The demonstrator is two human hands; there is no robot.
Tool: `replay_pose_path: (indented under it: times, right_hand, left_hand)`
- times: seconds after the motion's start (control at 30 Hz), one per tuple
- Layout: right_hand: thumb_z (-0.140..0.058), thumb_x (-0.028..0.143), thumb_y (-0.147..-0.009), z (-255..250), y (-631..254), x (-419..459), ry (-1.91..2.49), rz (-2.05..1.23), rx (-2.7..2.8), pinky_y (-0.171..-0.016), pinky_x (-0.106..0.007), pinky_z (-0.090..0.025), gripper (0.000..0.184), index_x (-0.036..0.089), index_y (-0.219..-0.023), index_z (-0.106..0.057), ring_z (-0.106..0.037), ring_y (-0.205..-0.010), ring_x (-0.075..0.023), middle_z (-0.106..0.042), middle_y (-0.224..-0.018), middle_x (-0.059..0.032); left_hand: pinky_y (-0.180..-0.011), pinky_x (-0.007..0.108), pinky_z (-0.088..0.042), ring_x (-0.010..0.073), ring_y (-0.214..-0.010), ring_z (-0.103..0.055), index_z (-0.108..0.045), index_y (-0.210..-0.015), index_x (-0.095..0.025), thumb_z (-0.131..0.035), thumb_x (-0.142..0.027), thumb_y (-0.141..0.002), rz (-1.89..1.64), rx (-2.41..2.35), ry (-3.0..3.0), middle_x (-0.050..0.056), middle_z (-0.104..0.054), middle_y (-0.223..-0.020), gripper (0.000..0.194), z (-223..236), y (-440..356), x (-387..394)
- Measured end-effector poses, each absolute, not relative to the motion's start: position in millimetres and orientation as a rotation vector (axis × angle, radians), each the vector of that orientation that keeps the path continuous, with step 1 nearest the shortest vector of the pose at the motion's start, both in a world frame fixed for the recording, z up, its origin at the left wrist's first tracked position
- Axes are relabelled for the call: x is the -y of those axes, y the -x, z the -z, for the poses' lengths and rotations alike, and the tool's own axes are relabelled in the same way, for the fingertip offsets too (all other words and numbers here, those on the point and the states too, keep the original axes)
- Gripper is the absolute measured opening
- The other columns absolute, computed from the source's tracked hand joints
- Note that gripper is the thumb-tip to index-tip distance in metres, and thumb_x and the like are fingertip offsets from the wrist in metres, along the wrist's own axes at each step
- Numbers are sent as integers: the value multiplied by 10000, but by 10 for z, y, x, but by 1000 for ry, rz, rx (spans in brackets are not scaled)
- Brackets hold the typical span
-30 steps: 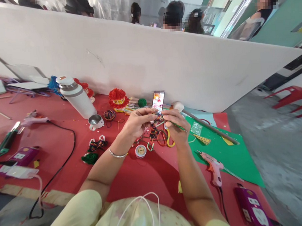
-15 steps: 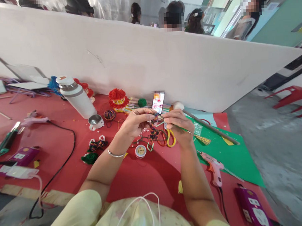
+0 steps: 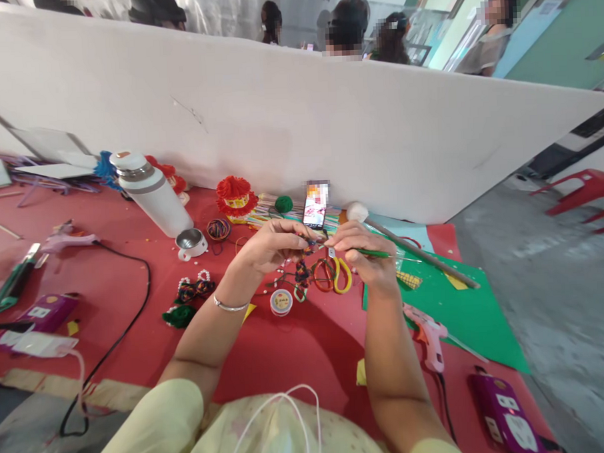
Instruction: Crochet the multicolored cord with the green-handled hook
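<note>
Head view, from the left: a smooth white flask (image 3: pixel 153 199) leaned in the picture above a matte red tabletop (image 3: pixel 258 362), with a shiny metal-lined cup (image 3: pixel 191 244) just beside it. Nearer the edge lay a dark knotted bow (image 3: pixel 191 290) trimmed with round white beads, next to a fuzzy green yarn bundle (image 3: pixel 180 316). A ragged red yarn ornament (image 3: pixel 236 196) stood farther back. The left hand (image 3: pixel 275 246) had its thumb and fingers pinched narrow on the dark multicoloured yarn (image 3: pixel 302 270), whose lumpy, twisted length lay between the two hands and below the fingertips, over the tabletop. A small round tub (image 3: pixel 281 303) sat near it. Behind the hands a glossy phone (image 3: pixel 316 204) stood upright; before it lay scissors (image 3: pixel 342 276) with looped red and yellow handles. The right hand (image 3: pixel 366 250) was closed around a slim green-handled tool (image 3: pixel 374 253), pointed towards the yarn; its tip was too small to make out. Farther right, a pink glue gun (image 3: pixel 429 338) lay partly over a flat green sheet (image 3: pixel 466 316).
</note>
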State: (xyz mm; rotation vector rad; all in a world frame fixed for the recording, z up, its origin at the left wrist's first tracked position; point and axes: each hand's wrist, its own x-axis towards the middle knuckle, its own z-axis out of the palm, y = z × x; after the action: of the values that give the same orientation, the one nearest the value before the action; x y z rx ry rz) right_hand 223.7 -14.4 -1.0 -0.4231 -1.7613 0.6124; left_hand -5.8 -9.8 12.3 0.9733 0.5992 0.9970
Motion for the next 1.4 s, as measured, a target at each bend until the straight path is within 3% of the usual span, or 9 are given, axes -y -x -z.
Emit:
replay_pose_path:
  times: [0.23,0.37,0.5,0.6,0.7,0.83,1.07,1.4]
  right_hand:
    - [-752,490,-965,189,-2052,59,390,-641,1618,-878,-481,-628,167,362,-1011,-849,-794,-913,-246,-869,-984,-18]
    - [-740,406,-988,244,-1953,62,493,-381,1654,-929,-490,-624,167,388,-1129,-828,-772,-1005,-245,-854,-1086,-14]
    - [-787,237,-951,316,-1866,122,595,-9,1662,-927,-460,-619,344,408,-1248,-798,-745,-1048,-242,-857,-1135,-4]
    - [-803,221,-936,375,-1831,129,572,97,1601,-914,-460,-622,404,422,-1285,-782,-753,-1063,-247,-860,-1178,4]
    - [-768,304,-971,356,-1885,83,516,-117,1618,-895,-482,-635,294,414,-1242,-797,-780,-1027,-251,-865,-1157,0]
    - [-775,414,-961,247,-2054,13,481,-327,1696,-916,-514,-635,213,412,-1169,-822,-796,-988,-259,-875,-1115,1]
    - [-797,417,-941,176,-2186,-16,436,-309,1805,-924,-500,-620,251,438,-1190,-820,-779,-986,-249,-883,-1127,21]
    - [-790,462,-932,79,-2307,34,482,-357,1907,-962,-513,-628,221,420,-1143,-841,-753,-1047,-261,-880,-1133,20]
  left_hand:
    - [-513,214,-555,109,-552,-681,-885,-823,-178,-1019,-256,-587,-1133,-579,-958,58,-812,-747,282,-32,-55,121]
    - [-621,255,-606,147,-691,-727,-901,-938,-199,-1006,-252,-614,-1476,-751,-1050,56,-839,-851,345,41,-212,168]
    - [-664,261,-628,167,-787,-747,-897,-977,-208,-946,-237,-661,-1694,-954,-1099,51,-856,-954,322,77,-325,194]
    - [-552,231,-576,119,-613,-685,-883,-902,-189,-944,-264,-652,-1524,-823,-902,30,-810,-778,269,55,-322,192]
    - [-477,191,-511,85,-514,-638,-851,-779,-162,-967,-237,-609,-1334,-695,-794,17,-753,-658,219,1,-238,170]
    - [-451,191,-519,88,-487,-651,-846,-762,-160,-957,-188,-595,-1213,-673,-819,43,-803,-723,203,-63,-108,136]
    - [-402,183,-488,92,-421,-635,-831,-746,-160,-923,-152,-608,-1099,-702,-868,18,-770,-638,165,-83,-13,105]
    - [-455,202,-523,88,-472,-630,-840,-768,-150,-910,-163,-615,-1029,-701,-944,28,-775,-677,168,-85,68,87]
